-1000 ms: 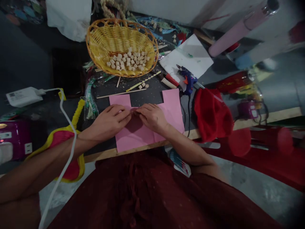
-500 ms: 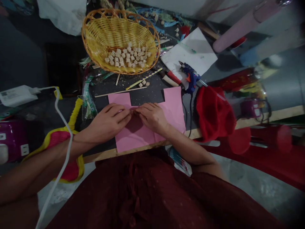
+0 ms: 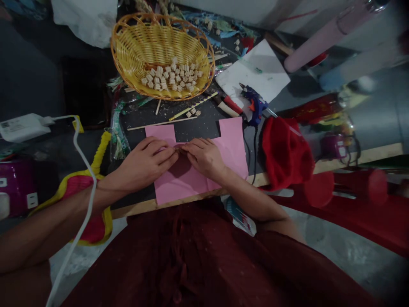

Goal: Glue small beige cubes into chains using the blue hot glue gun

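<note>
Pink paper [image 3: 228,147] lies flat at the near edge of the desk [image 3: 204,123], approx at the middle of that edge, w/ a rectangular notch cut out of its far side so two tabs stick up toward the basket. Left hand [image 3: 143,164] rests palm-down on the sheet's left part, fingers bent inward; right hand [image 3: 204,157] rests on the middle, fingers bent toward the left one. Fingertips of both meet at the bottom of the notch and pinch a small bit there; can't tell if it's the paper's edge or some tiny piece, too small and shaded. Neither hand is closed round anything bigger.

Beyond the paper, twd the desk's far edge: yellow wicker basket [image 3: 128,51] w/ a heap of small pale wood blocks [image 3: 171,76] inside. Between basket and paper lie thin wood sticks [image 3: 161,124] and a few loose blocks. Blue glue gun [image 3: 252,104] sits just off the paper's far right corner, partly on a white sheet [image 3: 255,74], cord running to the near edge. Red cloth [image 3: 284,151] is bunched just right of the paper, at the near edge. Left of the desk: white charger [image 3: 19,126] w/ a white cable [image 3: 84,170] crossing over the left forearm, plus a red-and-yellow pad [image 3: 96,213] under that arm.
</note>
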Demonstrator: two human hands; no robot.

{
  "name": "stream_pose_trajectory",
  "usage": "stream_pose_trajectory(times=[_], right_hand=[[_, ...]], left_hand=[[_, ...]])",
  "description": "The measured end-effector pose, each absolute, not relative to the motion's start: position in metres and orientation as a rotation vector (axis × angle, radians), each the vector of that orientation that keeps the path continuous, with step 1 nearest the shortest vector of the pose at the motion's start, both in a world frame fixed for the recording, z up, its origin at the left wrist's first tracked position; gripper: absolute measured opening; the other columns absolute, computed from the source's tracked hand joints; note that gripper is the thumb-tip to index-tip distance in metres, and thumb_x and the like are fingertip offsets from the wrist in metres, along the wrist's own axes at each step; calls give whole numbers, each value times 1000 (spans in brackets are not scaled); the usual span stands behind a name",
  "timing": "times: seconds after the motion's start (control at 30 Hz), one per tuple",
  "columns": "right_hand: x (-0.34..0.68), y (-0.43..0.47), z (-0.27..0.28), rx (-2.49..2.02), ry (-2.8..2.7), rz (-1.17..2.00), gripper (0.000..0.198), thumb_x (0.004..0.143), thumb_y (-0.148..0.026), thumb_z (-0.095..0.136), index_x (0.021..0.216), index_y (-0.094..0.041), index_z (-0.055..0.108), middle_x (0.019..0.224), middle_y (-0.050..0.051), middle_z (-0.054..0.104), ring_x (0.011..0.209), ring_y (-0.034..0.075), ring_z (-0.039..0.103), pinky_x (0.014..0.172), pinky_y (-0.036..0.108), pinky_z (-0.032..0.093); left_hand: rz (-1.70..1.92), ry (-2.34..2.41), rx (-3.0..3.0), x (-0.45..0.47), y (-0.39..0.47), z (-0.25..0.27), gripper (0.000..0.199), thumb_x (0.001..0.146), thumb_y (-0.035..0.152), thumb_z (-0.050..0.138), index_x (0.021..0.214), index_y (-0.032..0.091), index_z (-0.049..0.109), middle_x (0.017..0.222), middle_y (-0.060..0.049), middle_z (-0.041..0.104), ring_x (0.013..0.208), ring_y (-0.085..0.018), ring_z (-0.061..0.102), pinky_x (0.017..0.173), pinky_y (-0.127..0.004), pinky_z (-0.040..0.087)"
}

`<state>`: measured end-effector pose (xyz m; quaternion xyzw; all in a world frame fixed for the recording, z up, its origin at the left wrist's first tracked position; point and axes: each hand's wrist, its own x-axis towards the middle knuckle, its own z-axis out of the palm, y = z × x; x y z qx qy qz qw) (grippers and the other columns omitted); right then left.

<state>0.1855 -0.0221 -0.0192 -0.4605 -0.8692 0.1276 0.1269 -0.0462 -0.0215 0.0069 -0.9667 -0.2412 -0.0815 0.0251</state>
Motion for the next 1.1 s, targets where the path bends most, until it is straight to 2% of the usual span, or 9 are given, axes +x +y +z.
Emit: stream_pose_trajectory(times=[0.13, 0.37, 0.63, 0.87, 1.1], right_hand=[[186, -22, -18, -1335, -2540, 387, 23, 93, -19, 50, 107, -21, 68, 101, 6, 70, 91, 20, 59, 77, 34, 36], [185, -23, -14, -1329, -2536, 403, 27, 92, -16, 49, 111, -19, 67, 102, 6, 70, 92, 20, 60, 81, 34, 42], [191, -23, -19, -1276, -2504, 445, 27, 95, -17, 45, 111, -16, 67, 101, 8, 70, 92, 18, 60, 85, 34, 46], [191, -22, -19, -1280, -2490, 426, 27, 96, -19, 46, 111, -17, 68, 101, 8, 71, 93, 19, 60, 84, 33, 46], [198, -19, -18, -1318, -2453, 365, 25, 98, -27, 47, 106, -18, 68, 98, 8, 71, 88, 19, 61, 82, 34, 47]], left_hand=[[-260, -786, -2991, -46, -21, 4, 32, 93, 13, 47, 122, 17, 61, 111, -8, 66, 109, -27, 55, 99, -46, 45], [-277, -769, -2957, -44, -23, 4, 27, 94, 14, 47, 114, 15, 64, 111, -9, 66, 108, -27, 55, 97, -46, 47], [-238, -749, -2930, -42, -24, 9, 26, 95, 14, 45, 113, 13, 64, 113, -8, 66, 110, -25, 55, 97, -44, 48], [-294, -775, -2970, -43, -24, 2, 26, 91, 13, 52, 114, 12, 65, 113, -10, 67, 110, -29, 56, 96, -47, 47], [-335, -810, -3027, -44, -25, 0, 33, 92, 11, 49, 121, 16, 63, 116, -10, 66, 114, -27, 56, 97, -48, 46]])
